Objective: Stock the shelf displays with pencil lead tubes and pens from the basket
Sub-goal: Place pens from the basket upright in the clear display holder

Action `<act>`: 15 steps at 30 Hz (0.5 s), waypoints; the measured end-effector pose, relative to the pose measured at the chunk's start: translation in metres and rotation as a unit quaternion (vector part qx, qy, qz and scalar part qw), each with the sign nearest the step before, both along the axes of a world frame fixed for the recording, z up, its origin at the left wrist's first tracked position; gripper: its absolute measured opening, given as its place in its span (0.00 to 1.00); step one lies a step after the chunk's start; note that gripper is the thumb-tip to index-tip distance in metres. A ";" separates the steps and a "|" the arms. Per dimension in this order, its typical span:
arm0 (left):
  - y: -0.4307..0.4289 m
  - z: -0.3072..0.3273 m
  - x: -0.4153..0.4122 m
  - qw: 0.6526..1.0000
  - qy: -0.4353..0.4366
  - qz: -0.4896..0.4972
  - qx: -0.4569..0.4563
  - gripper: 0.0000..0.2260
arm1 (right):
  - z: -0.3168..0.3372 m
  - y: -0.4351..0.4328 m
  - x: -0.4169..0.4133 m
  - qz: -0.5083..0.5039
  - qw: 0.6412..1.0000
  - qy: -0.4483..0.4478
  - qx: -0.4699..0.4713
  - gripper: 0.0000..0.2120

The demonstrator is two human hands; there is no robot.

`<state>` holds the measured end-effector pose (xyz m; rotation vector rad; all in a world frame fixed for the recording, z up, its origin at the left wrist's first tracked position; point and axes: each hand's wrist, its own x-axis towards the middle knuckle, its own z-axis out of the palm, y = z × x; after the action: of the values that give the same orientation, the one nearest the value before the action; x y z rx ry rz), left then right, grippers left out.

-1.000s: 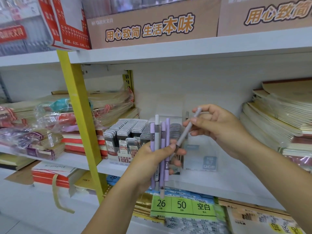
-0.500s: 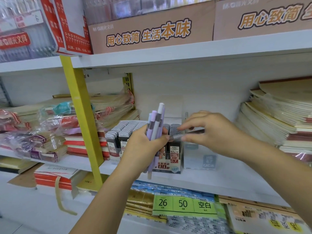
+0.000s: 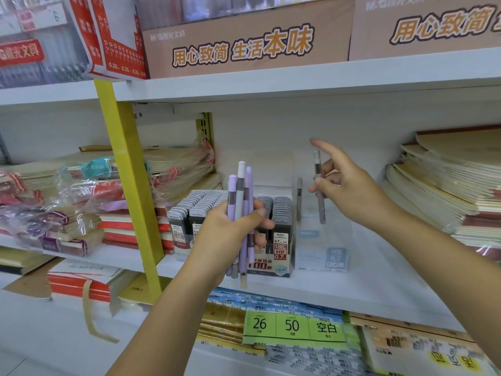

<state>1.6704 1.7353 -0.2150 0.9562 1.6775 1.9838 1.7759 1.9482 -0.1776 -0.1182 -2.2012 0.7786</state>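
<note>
My left hand [image 3: 230,232] grips a bundle of purple and white pens [image 3: 240,202], held upright in front of a display box of pencil lead tubes [image 3: 280,213] on the middle shelf. My right hand [image 3: 349,188] pinches one grey pen [image 3: 319,191] upright between thumb and fingers, with the index finger stretched out, above a clear plastic display box [image 3: 322,240] just right of the lead tubes. One more grey pen [image 3: 299,196] stands inside that clear box. No basket is in view.
The white middle shelf [image 3: 379,283] has stacks of notebooks at the right [image 3: 447,191] and wrapped notebook packs at the left [image 3: 67,202]. A yellow upright post [image 3: 130,191] stands left of the display. Cardboard boxes [image 3: 244,42] sit on the shelf above.
My right hand drew one grey pen away from the bundle, turned it upright and carried it right, over the clear box. My left hand stayed in place with the bundle.
</note>
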 end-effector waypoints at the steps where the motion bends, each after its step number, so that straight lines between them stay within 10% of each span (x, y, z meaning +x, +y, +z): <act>1: 0.000 -0.001 0.000 1.000 -0.003 -0.003 0.002 0.04 | -0.001 0.003 -0.003 -0.015 1.000 0.000 0.012 0.31; 15: -0.004 -0.013 -0.010 1.000 0.026 -0.003 -0.011 0.04 | -0.019 0.018 -0.040 -0.081 0.988 -0.060 0.118 0.16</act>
<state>1.6604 1.7310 -0.2277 1.0126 1.7189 1.9475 1.7358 1.9663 -0.1967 -0.2265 -2.3463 0.4274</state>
